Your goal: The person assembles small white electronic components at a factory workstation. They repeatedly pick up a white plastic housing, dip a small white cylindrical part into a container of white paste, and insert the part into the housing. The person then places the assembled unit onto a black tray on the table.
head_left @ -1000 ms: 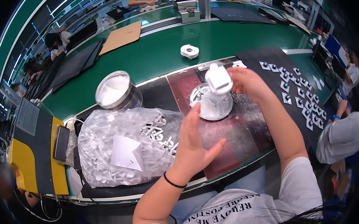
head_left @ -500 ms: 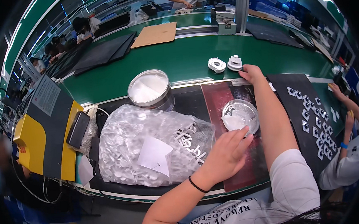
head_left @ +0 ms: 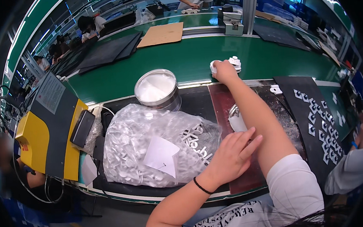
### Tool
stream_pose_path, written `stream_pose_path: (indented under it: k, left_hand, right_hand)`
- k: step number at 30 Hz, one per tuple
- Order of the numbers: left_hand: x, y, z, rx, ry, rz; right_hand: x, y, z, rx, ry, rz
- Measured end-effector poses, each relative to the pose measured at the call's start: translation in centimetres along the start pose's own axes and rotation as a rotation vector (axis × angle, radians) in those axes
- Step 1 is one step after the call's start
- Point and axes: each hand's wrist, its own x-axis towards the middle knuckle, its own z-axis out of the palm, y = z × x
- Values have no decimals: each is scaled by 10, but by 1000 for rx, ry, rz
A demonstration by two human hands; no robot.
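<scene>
My right hand (head_left: 224, 71) reaches out over the green work surface. Its fingers are closed round a white plastic part (head_left: 214, 65), which they partly hide. Just beyond that hand sits a second white plastic part (head_left: 235, 62), with a raised stepped top. My left hand (head_left: 235, 155) hangs above the near bench edge, empty, its fingers stretched out. The shallow round dish (head_left: 233, 111) lies close to the left fingertips, mostly covered by my right forearm; something white (head_left: 237, 123) shows in it.
A clear bag of white parts (head_left: 127, 146) fills the middle, with a round tub (head_left: 170, 101) of white material behind it. To the left stands a yellow and grey machine (head_left: 46, 138). Small parts (head_left: 324, 126) cover a black mat at right, near another person's arm.
My right hand has moved left from beside the stepped part to the other white part and closed on it. My forearm now covers most of the dish. The left hand stays nearly still.
</scene>
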Motion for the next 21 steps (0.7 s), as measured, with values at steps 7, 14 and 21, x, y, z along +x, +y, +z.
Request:
stream_pose_path:
  k: [7, 14, 21]
  left_hand:
    - [-4, -3, 5, 211, 235, -16]
    - [-4, -6, 8, 59, 326, -85]
    - [-9, 14, 18, -344, -234, -195]
  right_hand:
    - [-94, 2, -65, 1337, -194, 96]
    - [-276, 18, -92, 1987, -493, 272]
    - [-354, 38, -90, 1653, -369, 259]
